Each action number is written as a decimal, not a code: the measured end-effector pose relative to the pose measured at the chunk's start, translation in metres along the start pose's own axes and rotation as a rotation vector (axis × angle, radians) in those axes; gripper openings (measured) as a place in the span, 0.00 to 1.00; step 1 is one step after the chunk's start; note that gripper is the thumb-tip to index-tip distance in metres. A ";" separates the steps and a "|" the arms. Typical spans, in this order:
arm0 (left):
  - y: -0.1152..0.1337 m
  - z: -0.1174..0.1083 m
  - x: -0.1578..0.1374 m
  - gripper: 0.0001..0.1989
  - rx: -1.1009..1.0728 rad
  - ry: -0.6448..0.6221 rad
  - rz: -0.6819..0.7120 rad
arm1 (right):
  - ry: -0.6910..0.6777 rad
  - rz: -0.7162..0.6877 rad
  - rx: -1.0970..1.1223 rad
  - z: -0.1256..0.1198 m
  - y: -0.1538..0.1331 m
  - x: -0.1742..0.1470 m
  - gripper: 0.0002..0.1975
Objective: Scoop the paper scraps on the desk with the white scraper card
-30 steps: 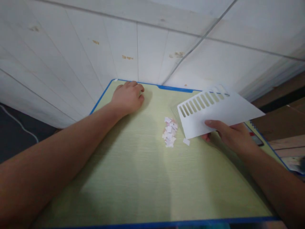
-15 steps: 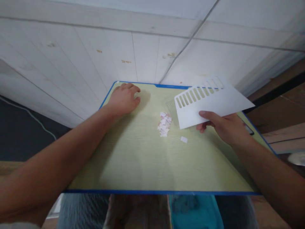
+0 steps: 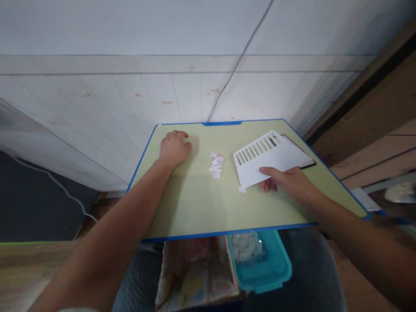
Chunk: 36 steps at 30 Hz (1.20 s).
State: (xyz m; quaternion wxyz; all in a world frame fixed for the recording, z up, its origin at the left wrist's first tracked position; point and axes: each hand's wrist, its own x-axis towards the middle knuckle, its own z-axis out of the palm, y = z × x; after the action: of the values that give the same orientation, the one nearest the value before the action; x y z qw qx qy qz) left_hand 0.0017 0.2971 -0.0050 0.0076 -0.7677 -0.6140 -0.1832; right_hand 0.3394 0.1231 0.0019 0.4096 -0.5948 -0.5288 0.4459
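My right hand (image 3: 286, 182) grips a white card (image 3: 269, 160) with a row of slots along its far edge, thumb on top and fingers underneath. The card is tilted over the right half of a pale green table (image 3: 195, 212). Close to its near left corner lies a single white paper scrap (image 3: 242, 189). Left of the card is a small pile of paper scraps (image 3: 216, 165). My left hand (image 3: 175, 148) rests near the table's far left side, fingers loosely bent, thumb apart, holding nothing.
A flat, dark-edged object (image 3: 308, 164) is partly hidden under the card. Below the table's near edge are an open box (image 3: 198, 288) and a turquoise bin (image 3: 276, 268) with a clear bag of pale bits (image 3: 247, 248). A white plank wall (image 3: 123, 99) with a cable (image 3: 240, 60) stands behind.
The head view has shifted, showing more of the box and bin. The card in my right hand has come lower and nearer the table. My left hand keeps its place on the table.
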 end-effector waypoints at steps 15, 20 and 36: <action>-0.009 0.001 -0.009 0.21 -0.106 0.007 -0.083 | 0.393 -0.152 -0.089 0.014 0.007 -0.068 0.21; -0.005 0.004 -0.010 0.24 -0.068 0.046 -0.054 | 0.361 -0.144 -0.040 0.020 0.010 -0.073 0.20; -0.008 0.009 -0.009 0.25 -0.087 0.011 -0.091 | 0.340 -0.093 -0.027 0.016 0.006 -0.097 0.20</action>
State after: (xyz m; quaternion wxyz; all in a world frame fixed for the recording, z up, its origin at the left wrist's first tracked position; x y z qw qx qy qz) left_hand -0.0047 0.2931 -0.0172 -0.0308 -0.7376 -0.6396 -0.2141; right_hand 0.3214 0.0262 0.0009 0.5056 -0.6419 -0.4846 0.3123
